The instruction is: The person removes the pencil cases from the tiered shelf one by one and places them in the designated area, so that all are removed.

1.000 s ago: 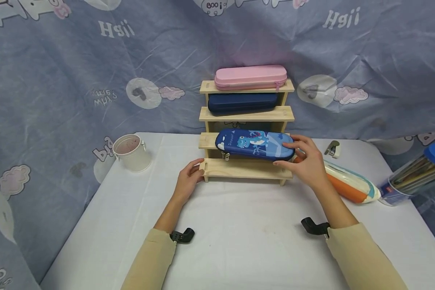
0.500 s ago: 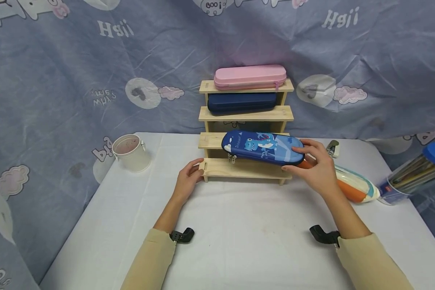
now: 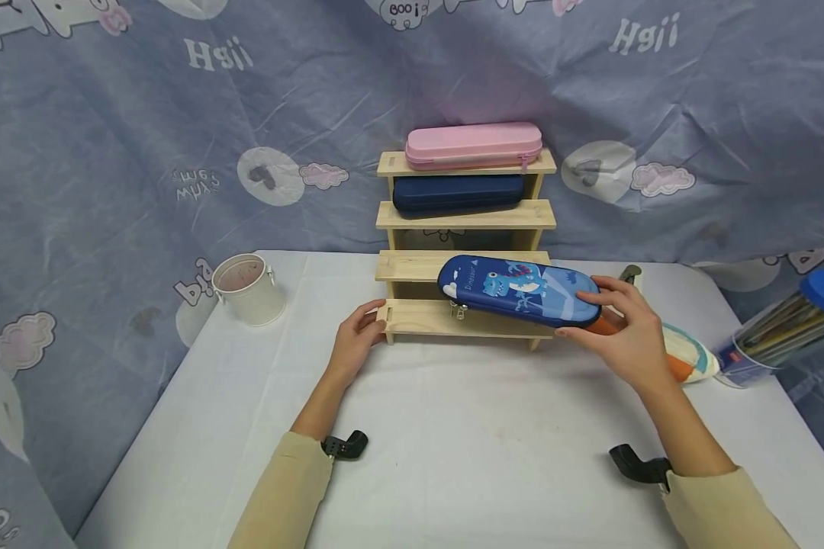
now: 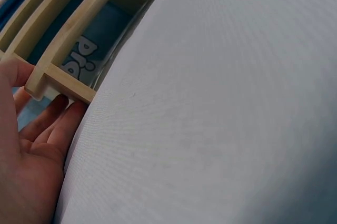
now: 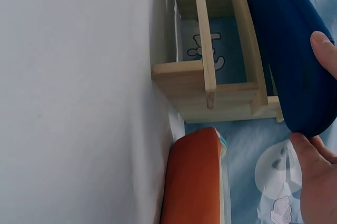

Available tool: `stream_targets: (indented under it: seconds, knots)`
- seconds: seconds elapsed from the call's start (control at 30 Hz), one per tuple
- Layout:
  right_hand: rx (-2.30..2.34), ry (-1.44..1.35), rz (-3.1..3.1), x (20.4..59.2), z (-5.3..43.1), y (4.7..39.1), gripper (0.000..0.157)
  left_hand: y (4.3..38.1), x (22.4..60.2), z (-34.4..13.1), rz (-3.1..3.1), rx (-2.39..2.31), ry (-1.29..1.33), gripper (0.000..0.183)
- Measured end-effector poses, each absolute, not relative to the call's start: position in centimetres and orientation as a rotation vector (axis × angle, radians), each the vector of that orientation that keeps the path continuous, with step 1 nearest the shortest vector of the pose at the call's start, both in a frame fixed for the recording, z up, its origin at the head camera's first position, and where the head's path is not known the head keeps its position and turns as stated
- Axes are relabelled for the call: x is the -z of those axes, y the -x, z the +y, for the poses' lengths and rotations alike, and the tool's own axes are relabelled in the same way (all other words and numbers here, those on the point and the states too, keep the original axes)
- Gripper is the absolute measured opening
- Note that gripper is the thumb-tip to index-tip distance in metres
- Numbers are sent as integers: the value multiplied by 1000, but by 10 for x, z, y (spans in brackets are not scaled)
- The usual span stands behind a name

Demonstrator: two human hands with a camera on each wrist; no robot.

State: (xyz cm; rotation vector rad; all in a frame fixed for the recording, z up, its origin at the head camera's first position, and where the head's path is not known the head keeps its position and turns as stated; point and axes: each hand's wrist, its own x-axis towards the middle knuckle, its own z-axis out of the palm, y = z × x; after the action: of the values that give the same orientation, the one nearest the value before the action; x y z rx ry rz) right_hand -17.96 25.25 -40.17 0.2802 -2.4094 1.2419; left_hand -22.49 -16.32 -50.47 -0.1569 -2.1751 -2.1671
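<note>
My right hand point(image 3: 628, 335) pinches the right end of a blue dinosaur pencil case point(image 3: 515, 290), thumb below and fingers on top. The case is off the boards, tilted with its right end lower, in front of the two lower steps of a wooden tiered shelf point(image 3: 412, 265); two zip pulls hang at its left. In the right wrist view the plain blue underside of the pencil case point(image 5: 295, 50) shows. My left hand point(image 4: 37, 176) grips the left end of the bottom step. On the top step lies a pink pencil case point(image 3: 474, 146), and on the step below it a navy pencil case point(image 3: 458, 195).
A white bucket point(image 3: 250, 293) stands at the left. Right of the shelf, an orange, white and teal pencil-shaped case point(image 3: 690, 358) lies partly behind my right hand. A clear jar of pencils with a blue lid point(image 3: 783, 335) leans at the far right. Patterned cloth hangs behind.
My right hand has drawn the dinosaur pencil case to the right and towards me, off the second-lowest step, and its right end has dipped. My left hand has stayed put.
</note>
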Motion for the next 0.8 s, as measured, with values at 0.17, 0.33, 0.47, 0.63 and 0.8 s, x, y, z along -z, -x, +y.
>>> stream_targets:
  seconds: [0.17, 0.33, 0.47, 0.63, 0.8]
  knots:
    - [-1254, -303, -2382, 404, 261, 173, 62, 225, 507, -162, -2173, 2152, 173, 41]
    - [-1254, -298, -2364, 406, 269, 164, 62, 225, 506, -162, -2181, 2147, 156, 40]
    - [-1263, -286, -2340, 409, 275, 159, 63, 223, 501, -162, -2185, 2162, 161, 41]
    - [-1257, -263, -2345, 411, 280, 155, 65, 215, 482, -162, -2188, 2200, 178, 43]
    - [-1233, -234, -2355, 412, 286, 150, 66, 219, 491, -162, -2183, 2204, 167, 42]
